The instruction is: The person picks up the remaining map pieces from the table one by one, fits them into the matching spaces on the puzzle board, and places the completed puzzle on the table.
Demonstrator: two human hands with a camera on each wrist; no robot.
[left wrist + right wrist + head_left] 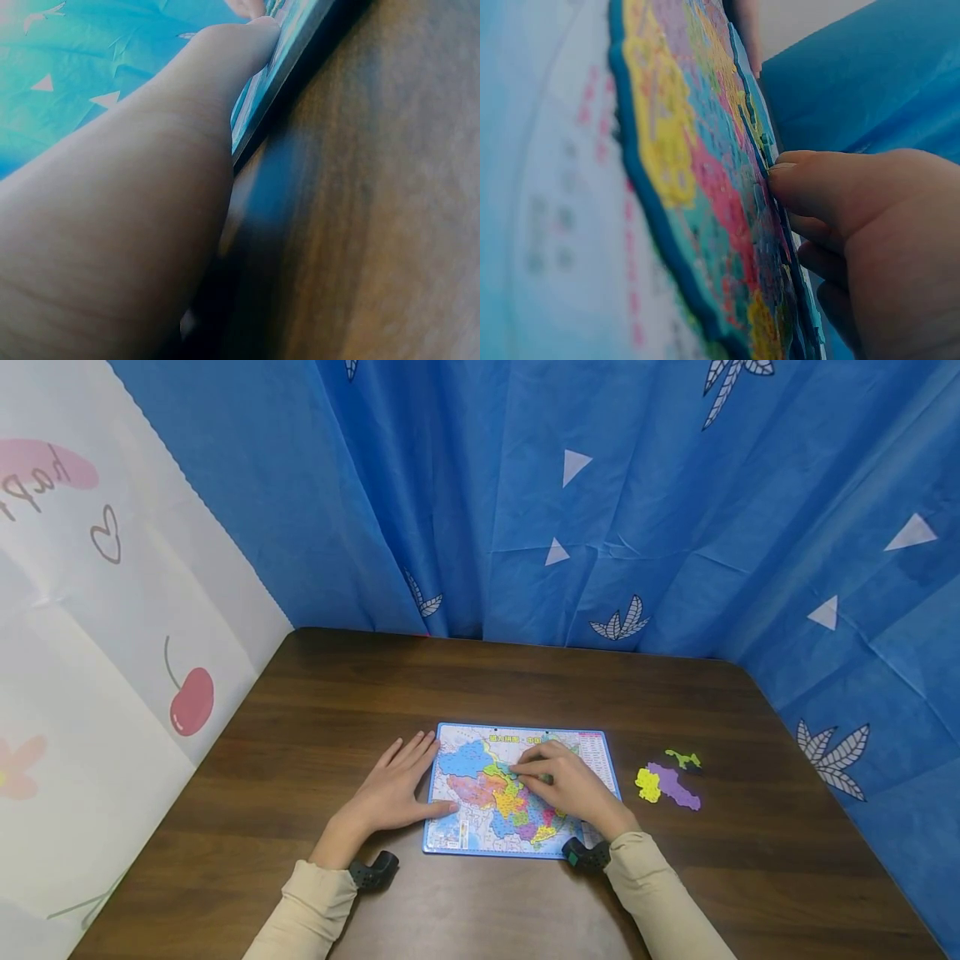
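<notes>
At your far left a white cloth printed with a cherry hangs beside the dark wooden bench. Your left sleeve ends at a black wrist camera. Beyond it, your left hand lies across the left edge of the map puzzle board, fingers straight and spread, thumb resting on the board's face; that grip encloses nothing.

The board lies flat on the bench in front of you, between your arms. Reading across it, you have a light blue piece at upper left, a salmon piece below that, then a cluster of bright pieces through the middle and lower right.

Over the map's centre, your right hand pinches a small teal piece between thumb and fingers; most of it is hidden by your fingertips. Another black wrist camera sits at your right sleeve.

To the right of the board, apart from it, a yellow piece lies against a purple piece, with a green piece just beyond them. A blue curtain hangs behind the bench and down its right side.
</notes>
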